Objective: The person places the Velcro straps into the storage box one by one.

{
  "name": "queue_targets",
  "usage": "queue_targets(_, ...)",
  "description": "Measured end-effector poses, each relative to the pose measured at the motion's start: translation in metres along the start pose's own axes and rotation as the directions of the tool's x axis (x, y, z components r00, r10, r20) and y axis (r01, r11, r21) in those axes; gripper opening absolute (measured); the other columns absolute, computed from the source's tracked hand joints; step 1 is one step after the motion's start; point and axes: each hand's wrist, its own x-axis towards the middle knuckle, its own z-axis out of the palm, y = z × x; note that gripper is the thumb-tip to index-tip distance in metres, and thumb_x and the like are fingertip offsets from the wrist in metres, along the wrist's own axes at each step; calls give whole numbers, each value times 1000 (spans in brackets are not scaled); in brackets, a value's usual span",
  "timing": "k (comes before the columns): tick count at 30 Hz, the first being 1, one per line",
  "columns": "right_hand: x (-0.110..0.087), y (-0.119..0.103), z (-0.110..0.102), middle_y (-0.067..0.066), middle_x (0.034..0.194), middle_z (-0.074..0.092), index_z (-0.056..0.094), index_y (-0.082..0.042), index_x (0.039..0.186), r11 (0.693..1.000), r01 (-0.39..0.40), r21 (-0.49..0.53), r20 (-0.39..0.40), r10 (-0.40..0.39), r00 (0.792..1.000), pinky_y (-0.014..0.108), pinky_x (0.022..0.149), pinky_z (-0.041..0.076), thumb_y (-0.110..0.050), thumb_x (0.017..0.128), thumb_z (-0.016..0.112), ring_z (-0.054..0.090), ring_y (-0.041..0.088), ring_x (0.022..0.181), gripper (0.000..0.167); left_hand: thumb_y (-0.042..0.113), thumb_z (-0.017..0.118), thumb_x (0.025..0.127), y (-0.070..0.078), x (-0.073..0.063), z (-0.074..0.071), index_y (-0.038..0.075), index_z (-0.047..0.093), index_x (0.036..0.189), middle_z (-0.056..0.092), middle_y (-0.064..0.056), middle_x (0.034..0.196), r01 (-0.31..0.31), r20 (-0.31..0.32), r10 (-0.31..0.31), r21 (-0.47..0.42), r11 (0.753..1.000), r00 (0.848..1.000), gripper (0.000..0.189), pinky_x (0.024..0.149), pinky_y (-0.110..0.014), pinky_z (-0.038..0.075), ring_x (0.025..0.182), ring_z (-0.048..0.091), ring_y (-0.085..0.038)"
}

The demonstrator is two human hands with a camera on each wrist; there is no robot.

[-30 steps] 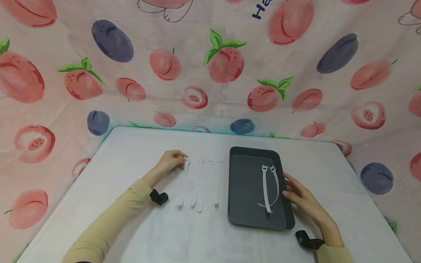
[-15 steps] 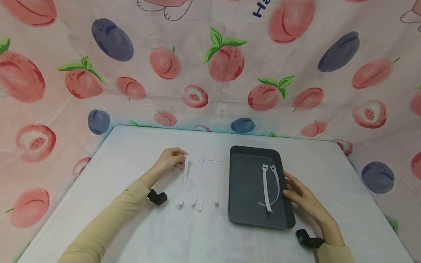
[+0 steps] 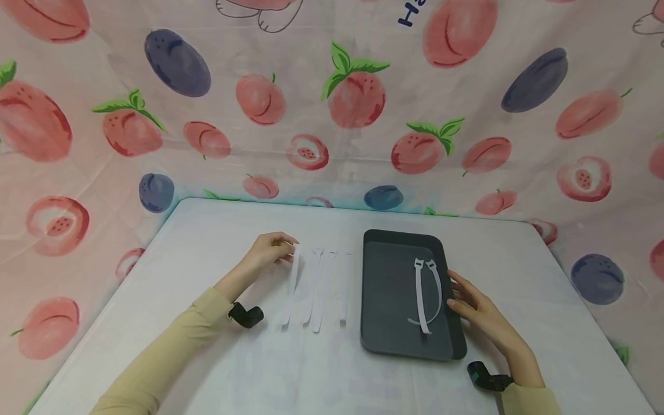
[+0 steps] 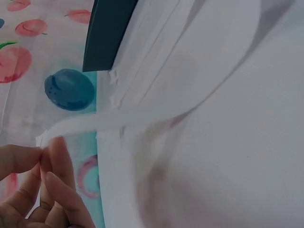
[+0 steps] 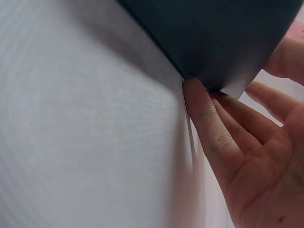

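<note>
One strap pinched in left hand, tray's ten o'clock; right hand, unclenched, touches tray at three. Low lift could snag other straps.

Head view looks forward, down; closer wrist views share the tray
</note>
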Motion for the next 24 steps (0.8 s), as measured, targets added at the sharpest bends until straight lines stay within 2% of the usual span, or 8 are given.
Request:
queue_targets(7,0,0,0,32,150,30,18,-20,155,1000,1,0,2,-1,1000,71,101,30,-30,98,55,36,54,133,69,18,57,94,9,-10,-3,4,64,117,69,-10,97,-11,-2,11,3,1000,1000,28,72,-25,47,80,68,-8)
queue_targets(18,1,0,1,32,150,30,17,-20,155,1000,4,-6,-3,-4,1000,71,101,30,-30,97,55,36,54,133,70,17,59,92,13,-20,-7,3,64,116,67,-3,88,-38,-2,38,-1,999,999,28,71,-26,46,76,68,-7)
queue_targets(24,1,0,1,32,150,30,17,-21,155,1000,-4,-15,-2,4,1000,71,101,31,-32,97,55,36,54,133,70,16,59,93,18,-26,-6,4,64,115,67,-10,94,-63,-4,63,8,998,998,27,72,-31,47,77,69,-8)
